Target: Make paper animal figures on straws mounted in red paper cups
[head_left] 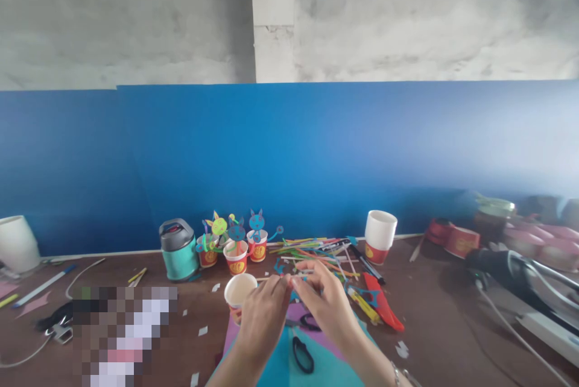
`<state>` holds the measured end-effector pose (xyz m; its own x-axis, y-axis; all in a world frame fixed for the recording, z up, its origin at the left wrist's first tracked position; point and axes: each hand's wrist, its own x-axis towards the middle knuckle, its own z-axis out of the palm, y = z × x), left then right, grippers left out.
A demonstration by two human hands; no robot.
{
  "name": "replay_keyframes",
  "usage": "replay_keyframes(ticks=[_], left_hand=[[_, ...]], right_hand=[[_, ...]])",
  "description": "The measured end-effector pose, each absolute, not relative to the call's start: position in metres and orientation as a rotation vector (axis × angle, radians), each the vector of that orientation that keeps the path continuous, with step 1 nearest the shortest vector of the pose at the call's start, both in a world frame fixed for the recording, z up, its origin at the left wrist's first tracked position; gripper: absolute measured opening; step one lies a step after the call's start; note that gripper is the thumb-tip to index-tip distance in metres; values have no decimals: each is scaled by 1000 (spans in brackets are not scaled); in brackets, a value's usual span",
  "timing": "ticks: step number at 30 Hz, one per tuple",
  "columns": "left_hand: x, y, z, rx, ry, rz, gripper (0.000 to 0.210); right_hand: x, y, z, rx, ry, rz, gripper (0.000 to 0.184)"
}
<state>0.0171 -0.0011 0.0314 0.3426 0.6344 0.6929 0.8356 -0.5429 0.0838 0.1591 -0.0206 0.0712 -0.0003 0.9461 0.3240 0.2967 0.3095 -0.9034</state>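
My left hand (pixel 268 308) and my right hand (pixel 326 299) meet above the middle of the table, fingertips pinched close together. Whatever they hold is mostly hidden; a small reddish bit shows at the fingertips. A thin pale stick (pixel 263 279) shows beside my left fingers, and I cannot tell if it is gripped. Just left of my left hand stands an open paper cup (pixel 240 289). Black-handled scissors (pixel 303 355) lie below my hands on blue paper (pixel 275 369) and purple paper (pixel 233 334).
Behind are paper cups with cat figures (pixel 237 261), a teal container (pixel 180 260) and a pile of coloured strips (pixel 316 246). Stacked white cups (pixel 380 236), a yellow cutter (pixel 364 305) and a red strip (pixel 383 305) are to the right. A blue partition (pixel 289 158) closes the back.
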Motion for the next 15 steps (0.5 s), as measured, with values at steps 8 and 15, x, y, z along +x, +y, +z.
replay_keyframes(ticks=[8, 15], left_hand=[[16, -1, 36, -2366, -1559, -1104, 24], [16, 6, 42, -2559, -1863, -1275, 33]], right_hand=[[155, -31, 79, -1202, -1733, 501, 16], [159, -29, 77, -1293, -1814, 244, 17]])
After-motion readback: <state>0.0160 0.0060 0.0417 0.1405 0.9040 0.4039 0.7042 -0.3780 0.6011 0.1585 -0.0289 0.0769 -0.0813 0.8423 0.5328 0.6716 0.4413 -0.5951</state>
